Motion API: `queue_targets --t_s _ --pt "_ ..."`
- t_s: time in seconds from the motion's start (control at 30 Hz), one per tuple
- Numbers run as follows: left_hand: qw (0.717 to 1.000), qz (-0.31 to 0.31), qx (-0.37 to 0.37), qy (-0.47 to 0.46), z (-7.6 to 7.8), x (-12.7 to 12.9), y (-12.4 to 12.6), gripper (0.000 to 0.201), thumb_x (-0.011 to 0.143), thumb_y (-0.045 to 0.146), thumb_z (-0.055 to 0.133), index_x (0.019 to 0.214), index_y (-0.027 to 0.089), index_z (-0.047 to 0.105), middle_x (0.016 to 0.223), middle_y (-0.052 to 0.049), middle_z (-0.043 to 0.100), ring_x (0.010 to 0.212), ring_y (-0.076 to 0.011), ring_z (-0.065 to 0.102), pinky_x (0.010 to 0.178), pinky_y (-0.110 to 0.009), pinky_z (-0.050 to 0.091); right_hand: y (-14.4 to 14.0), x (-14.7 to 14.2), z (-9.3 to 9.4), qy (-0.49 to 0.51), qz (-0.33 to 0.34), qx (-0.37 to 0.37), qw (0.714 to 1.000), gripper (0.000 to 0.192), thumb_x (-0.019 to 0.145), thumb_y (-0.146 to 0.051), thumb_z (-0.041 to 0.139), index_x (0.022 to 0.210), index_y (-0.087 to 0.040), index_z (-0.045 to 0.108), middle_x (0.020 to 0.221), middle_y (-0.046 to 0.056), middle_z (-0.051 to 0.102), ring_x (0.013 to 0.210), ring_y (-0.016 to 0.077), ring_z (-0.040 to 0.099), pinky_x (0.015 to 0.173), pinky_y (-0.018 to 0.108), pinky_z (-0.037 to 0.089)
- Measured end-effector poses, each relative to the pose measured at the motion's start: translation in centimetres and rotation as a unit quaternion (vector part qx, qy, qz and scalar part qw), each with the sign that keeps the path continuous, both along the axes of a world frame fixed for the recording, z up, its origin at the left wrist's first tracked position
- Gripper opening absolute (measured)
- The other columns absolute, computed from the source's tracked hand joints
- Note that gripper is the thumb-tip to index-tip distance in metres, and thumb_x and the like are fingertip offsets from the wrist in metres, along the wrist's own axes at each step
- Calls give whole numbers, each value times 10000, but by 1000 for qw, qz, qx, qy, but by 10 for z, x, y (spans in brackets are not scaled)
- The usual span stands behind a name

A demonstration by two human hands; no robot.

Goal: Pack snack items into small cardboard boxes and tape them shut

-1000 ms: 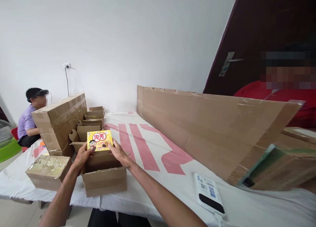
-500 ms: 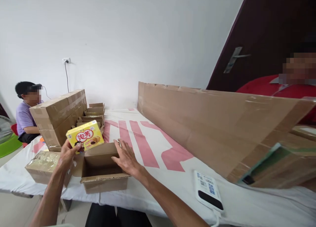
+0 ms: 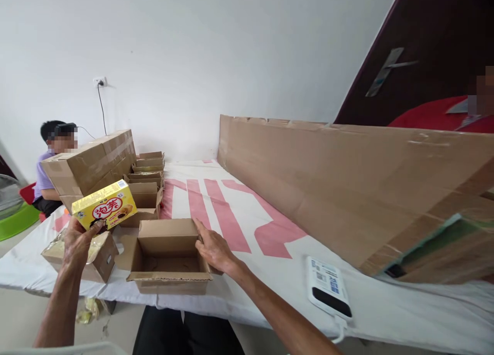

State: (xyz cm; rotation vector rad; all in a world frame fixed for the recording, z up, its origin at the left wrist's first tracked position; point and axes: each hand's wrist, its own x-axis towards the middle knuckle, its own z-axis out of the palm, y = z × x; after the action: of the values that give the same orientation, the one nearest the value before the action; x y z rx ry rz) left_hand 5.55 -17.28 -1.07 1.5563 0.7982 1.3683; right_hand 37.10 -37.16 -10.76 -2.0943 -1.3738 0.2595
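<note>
Up and to the left of the open carton (image 3: 170,285), a yellow printed box (image 3: 110,211) is tilted in the air, gripped by the left hand (image 3: 77,242), with the thumb across its front and the other fingers hidden behind. That thumb covers part of the printed figure. At the open carton's right rim, the right hand (image 3: 216,249) touches the cardboard with bent fingers, some out of sight; whether it grips the flap, I cannot tell. Shadow dulls the open carton's inside. Just left of it sits a tape-covered carton (image 3: 100,267), partly hidden by the left hand and yellow box. Behind it runs a row of opened cartons (image 3: 148,193), overlapping so that their contents are hard to make out, beside stacked cartons (image 3: 90,162) that partly block a person in lilac (image 3: 44,172). Beneath it spreads a white cloth (image 3: 270,293) with pink-red shapes. Right of it are a white device (image 3: 328,285) and a long cardboard panel (image 3: 309,185), above which a person in red (image 3: 428,113) is cut off by the frame. Far beyond it rise a pale wall (image 3: 231,46) and a dark door (image 3: 443,31)
</note>
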Motion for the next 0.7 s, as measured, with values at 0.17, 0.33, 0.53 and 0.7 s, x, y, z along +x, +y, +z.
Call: queue_targets --t_s 0.17,0.33,0.53,0.7 --pt "1000 2 -11 -13 -8 2 0 779 514 442 1006 1159 176 660 1091 -96 800 941 -306 771 800 -469 688 -22 18 -18 108 -31 99 989 823 813 -194 509 1634 -227 462 1026 61 785 934 246 717 870 341 528" --pt "1000 5 -20 6 -17 7 -2 776 523 423 995 1168 174 644 1088 -79 780 924 -278 753 748 -410 670 -57 44 -28 154 -75 156 973 808 851 -284 499 1648 -166 428 1018 68 783 998 230 738 926 355 551" --pt "997 -36 -46 52 -56 20 -5 742 506 416 996 1116 187 642 1085 -70 785 990 -298 745 823 -422 645 -90 82 -52 135 -188 189 954 837 837 -369 539 1637 -142 440 1152 136 794 1158 267 739 963 379 558" --pt "983 -89 -114 113 -103 41 4 694 484 365 986 1070 181 663 1029 -70 778 980 -306 740 783 -404 639 -105 94 -71 113 -212 203 949 856 835 -394 554 1657 -196 419 1208 147 795 1241 290 730 1013 420 562"
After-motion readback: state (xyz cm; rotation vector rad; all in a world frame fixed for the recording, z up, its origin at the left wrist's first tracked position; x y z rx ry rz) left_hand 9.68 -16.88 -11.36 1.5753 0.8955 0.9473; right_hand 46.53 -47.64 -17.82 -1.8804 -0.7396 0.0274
